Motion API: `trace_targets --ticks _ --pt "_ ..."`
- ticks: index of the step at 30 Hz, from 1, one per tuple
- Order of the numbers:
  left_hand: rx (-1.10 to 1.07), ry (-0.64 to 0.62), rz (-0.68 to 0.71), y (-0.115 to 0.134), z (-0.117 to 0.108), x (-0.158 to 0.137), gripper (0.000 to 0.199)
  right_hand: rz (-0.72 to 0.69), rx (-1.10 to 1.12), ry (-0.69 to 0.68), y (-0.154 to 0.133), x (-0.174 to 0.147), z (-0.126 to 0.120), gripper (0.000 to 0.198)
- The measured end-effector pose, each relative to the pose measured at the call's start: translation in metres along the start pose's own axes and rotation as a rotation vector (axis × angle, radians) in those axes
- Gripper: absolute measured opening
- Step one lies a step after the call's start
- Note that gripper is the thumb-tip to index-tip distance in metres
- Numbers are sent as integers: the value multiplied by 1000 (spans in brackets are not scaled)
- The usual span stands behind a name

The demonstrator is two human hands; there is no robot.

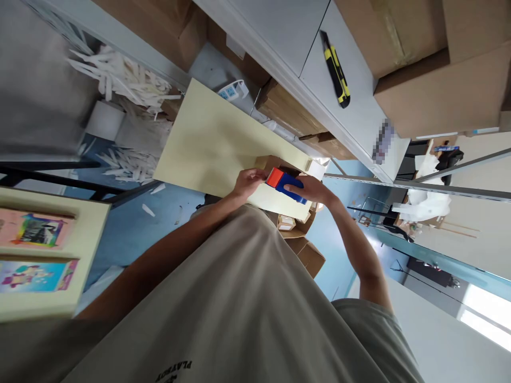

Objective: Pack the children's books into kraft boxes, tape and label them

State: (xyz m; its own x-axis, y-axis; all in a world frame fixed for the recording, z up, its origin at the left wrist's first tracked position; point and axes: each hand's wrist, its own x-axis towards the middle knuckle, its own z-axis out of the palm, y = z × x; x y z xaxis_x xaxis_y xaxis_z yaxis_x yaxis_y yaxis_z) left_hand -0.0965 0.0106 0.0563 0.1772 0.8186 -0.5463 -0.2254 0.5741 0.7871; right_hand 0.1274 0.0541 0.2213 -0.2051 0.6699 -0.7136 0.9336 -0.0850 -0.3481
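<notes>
A blue tape dispenser with a red front end is in my right hand, the thumb lying along its blue body. My left hand is at the red end with its fingers pinched together; what lies between them is too small to make out. Just beyond both hands, a brown cardboard box rests on the pale yellow tabletop, partly hidden by the dispenser and my right hand.
A yellow-black utility knife lies on the grey shelf among large cartons. A white power strip is behind the table. An open carton stands below, and white scraps are piled left. Printed packages lie on another table.
</notes>
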Motion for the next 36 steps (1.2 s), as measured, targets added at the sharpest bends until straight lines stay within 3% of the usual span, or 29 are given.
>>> trace_targets --ticks 4,10,19,28,36 --pt "-64 54 13 -8 -12 9 35 49 -133 -101 -13 -9 -39 82" --pt "-127 182 -105 -23 -24 40 53 296 -272 -230 -36 -35 -88 86" --pt "-110 184 -230 -40 -14 59 41 391 -421 -244 -63 -4 -68 79" --pt "-39 178 -178 -53 -1 67 29 454 -469 -257 -62 -2 -62 83" --pt "95 173 -160 -70 5 70 25 454 -438 -230 -67 -8 -56 73"
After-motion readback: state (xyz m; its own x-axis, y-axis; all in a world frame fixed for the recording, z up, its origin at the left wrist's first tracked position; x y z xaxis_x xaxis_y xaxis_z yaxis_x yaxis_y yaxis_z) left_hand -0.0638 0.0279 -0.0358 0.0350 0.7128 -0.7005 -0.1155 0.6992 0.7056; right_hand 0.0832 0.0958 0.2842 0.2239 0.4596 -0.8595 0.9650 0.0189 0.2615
